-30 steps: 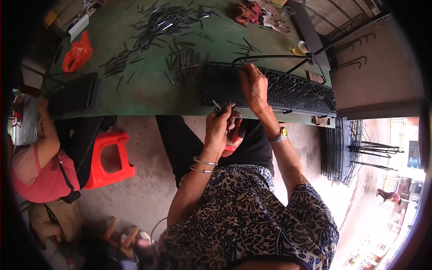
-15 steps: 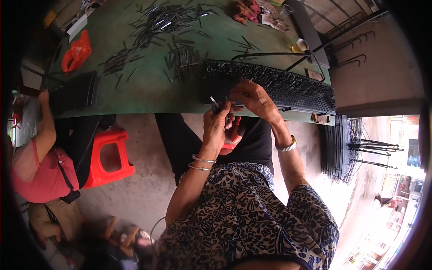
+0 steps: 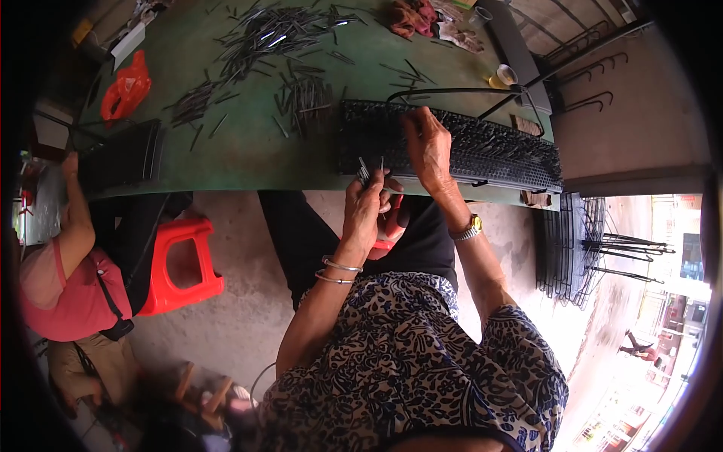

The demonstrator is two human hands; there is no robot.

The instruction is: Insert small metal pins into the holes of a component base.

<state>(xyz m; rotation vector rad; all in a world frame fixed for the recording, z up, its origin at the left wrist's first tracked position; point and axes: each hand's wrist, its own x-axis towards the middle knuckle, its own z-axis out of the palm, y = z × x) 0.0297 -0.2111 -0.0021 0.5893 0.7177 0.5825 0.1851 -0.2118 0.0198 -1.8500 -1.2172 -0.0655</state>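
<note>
Head view, my left hand (image 3: 367,215) pinching thin metal pins (image 3: 364,173), my right hand (image 3: 428,147) pressing fingers onto the black wire rack (image 3: 497,147), green surface (image 3: 248,147) beneath.

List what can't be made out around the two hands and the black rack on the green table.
- Head view, left hand: it grips a few thin metal pins; their count is too small to tell.
- Right hand: its fingertips lie on the black rack, hiding what they press.
- Loose rods on the green table: shapes blurred, tiny.
- Co-worker at left: cut off by the rim.
</note>
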